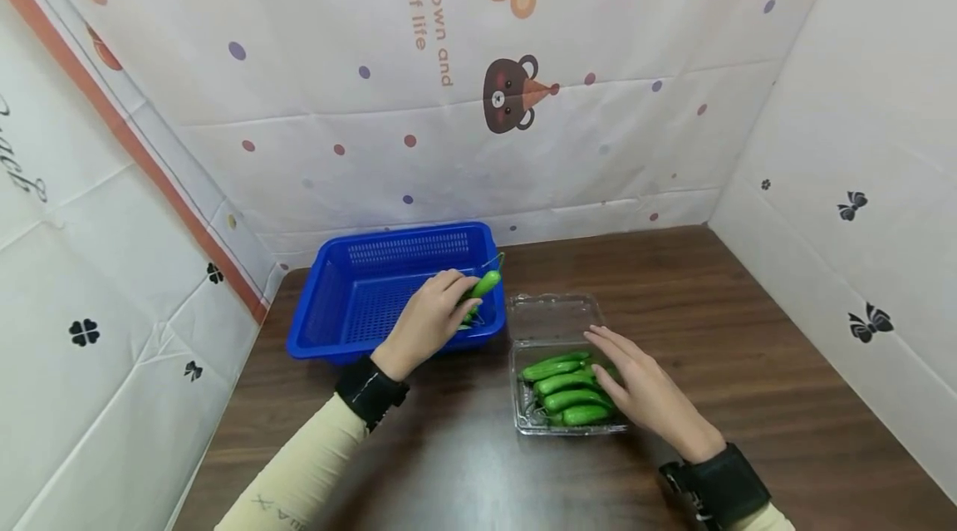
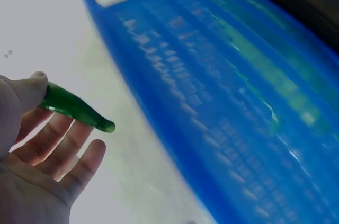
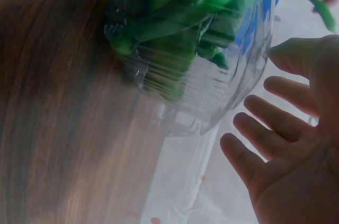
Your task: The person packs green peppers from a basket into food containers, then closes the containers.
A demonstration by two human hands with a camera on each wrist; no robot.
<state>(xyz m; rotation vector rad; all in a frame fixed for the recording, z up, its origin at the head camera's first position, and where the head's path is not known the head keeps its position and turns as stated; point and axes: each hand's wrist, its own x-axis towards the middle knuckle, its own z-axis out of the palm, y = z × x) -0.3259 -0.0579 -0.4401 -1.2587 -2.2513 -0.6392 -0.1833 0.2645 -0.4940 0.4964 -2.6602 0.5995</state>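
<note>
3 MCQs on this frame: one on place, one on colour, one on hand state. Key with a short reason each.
1. Where is the clear container?
A. inside the basket
B. on the table, right of the basket
C. in the left hand

2. What colour is the basket?
A. blue
B. red
C. white

3. What is the right hand doing?
A. gripping a pepper
B. clenched in a fist
C. open, fingers straight

Key: B, it sits on the wooden table beside the basket; A, blue plastic mesh; C, the right wrist view shows spread fingers, while the left hand holds the green pepper.
</note>
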